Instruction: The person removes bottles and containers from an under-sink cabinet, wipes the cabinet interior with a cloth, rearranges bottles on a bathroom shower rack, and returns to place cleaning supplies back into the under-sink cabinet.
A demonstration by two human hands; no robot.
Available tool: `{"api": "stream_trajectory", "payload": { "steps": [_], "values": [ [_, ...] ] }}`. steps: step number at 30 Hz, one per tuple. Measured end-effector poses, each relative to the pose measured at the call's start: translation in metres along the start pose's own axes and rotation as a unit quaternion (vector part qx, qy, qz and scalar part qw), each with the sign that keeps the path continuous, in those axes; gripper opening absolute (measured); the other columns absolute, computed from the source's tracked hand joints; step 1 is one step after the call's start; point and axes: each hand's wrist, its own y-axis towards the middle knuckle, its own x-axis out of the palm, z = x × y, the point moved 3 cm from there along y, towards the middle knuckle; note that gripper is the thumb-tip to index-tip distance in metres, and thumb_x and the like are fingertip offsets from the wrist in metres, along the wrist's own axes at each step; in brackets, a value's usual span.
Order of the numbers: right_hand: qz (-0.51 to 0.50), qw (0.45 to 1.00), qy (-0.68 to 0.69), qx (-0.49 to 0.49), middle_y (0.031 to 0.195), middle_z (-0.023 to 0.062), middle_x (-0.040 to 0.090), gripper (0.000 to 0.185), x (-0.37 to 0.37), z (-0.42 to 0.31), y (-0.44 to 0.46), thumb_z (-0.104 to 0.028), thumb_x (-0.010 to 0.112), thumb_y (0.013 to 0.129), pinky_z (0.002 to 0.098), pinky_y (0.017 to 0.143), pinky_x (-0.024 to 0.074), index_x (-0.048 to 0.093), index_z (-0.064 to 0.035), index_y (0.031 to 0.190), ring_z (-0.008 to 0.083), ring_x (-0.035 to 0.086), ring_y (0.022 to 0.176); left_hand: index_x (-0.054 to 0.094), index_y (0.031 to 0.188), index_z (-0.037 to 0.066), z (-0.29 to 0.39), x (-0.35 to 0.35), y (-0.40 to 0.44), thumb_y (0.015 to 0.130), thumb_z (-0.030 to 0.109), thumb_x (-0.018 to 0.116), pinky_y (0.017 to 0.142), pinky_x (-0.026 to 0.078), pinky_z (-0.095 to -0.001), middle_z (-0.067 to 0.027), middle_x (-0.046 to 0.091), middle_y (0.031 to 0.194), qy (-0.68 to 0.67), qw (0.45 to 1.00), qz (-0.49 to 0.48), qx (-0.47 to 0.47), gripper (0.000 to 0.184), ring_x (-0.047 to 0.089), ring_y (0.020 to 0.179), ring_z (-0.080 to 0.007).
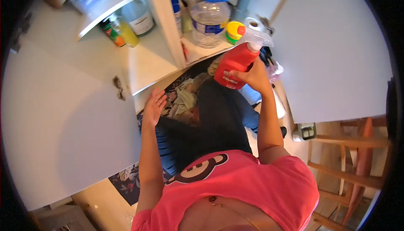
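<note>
A red spray bottle (234, 64) with a clear-white trigger head is gripped by my right hand (256, 76), in front of the right cabinet compartment. It leans, with its top toward the upper right. My left hand (155, 106) is raised near the lower cabinet edge, fingers stretched out and nothing in it. Behind the spray bottle, a large clear jug (210, 20) with a blue cap stands on the cabinet floor. Beside the jug sits a yellow and green tub (235, 32).
Cabinet doors (63, 117) stand open on both sides. Left shelves (155, 62) hold a yellow bottle (127, 31) and a large clear bottle (141, 18). Crumpled cloths (185, 100) lie on a floral mat below. A wooden chair (349, 163) is at the lower right.
</note>
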Motion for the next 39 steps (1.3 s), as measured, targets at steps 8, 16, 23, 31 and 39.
{"api": "stream_trajectory", "payload": {
  "steps": [8, 16, 23, 31, 39],
  "values": [
    [0.172, 0.955, -0.230, 0.072, 0.093, 0.0143, 0.065, 0.061, -0.122, 0.063, -0.043, -0.014, 0.080, 0.056, 0.0370, 0.078, 0.0492, 0.051, -0.0053, 0.108, 0.0289, 0.063, 0.088, 0.037, 0.131, 0.007, -0.045, -0.010, 0.009, 0.093, 0.034, 0.044, 0.094, 0.039, -0.0361, -0.0144, 0.044, 0.129, -0.156, 0.987, -0.013, -0.031, 0.047, 0.047, 0.110, -0.0246],
    [0.201, 0.959, -0.152, 0.127, 0.093, 0.0133, 0.064, 0.058, -0.128, 0.070, -0.052, -0.011, 0.079, 0.060, 0.0350, 0.077, 0.0500, 0.048, -0.0016, 0.109, 0.0231, 0.064, 0.085, 0.042, 0.125, 0.008, -0.050, -0.017, 0.015, 0.092, 0.033, 0.047, 0.094, 0.038, -0.0364, -0.0138, 0.048, 0.124, -0.153, 0.987, 0.027, -0.025, 0.042, 0.048, 0.110, -0.0245],
    [0.243, 0.969, 0.037, 0.022, 0.100, 0.0131, 0.061, 0.065, -0.043, 0.132, 0.016, -0.014, 0.081, 0.061, 0.0338, 0.084, 0.0464, 0.043, -0.0027, 0.113, 0.0234, 0.060, 0.091, 0.047, 0.120, 0.009, -0.054, -0.017, 0.006, 0.091, 0.031, 0.050, 0.091, 0.041, -0.0362, -0.0122, 0.051, 0.120, -0.144, 0.989, 0.043, -0.006, 0.037, 0.051, 0.105, -0.0237],
    [0.249, 0.960, -0.121, 0.041, 0.105, 0.0198, 0.056, 0.070, 0.001, 0.211, 0.051, -0.027, 0.081, 0.060, 0.0410, 0.086, 0.0422, 0.043, -0.0007, 0.112, 0.0360, 0.054, 0.098, 0.041, 0.127, 0.008, -0.055, -0.018, 0.005, 0.089, 0.033, 0.052, 0.091, 0.040, -0.0363, -0.0123, 0.049, 0.121, -0.130, 0.990, 0.047, 0.002, 0.047, 0.051, 0.103, -0.0232],
    [0.238, 0.954, -0.180, 0.010, 0.106, 0.0220, 0.054, 0.072, 0.004, 0.236, 0.062, -0.027, 0.082, 0.059, 0.0440, 0.087, 0.0417, 0.045, 0.0027, 0.114, 0.0378, 0.053, 0.100, 0.041, 0.124, 0.005, -0.049, -0.020, 0.016, 0.088, 0.025, 0.055, 0.085, 0.045, -0.0342, -0.0127, 0.054, 0.115, -0.082, 0.988, 0.129, 0.009, 0.044, 0.054, 0.097, -0.0240]
  ]
}}
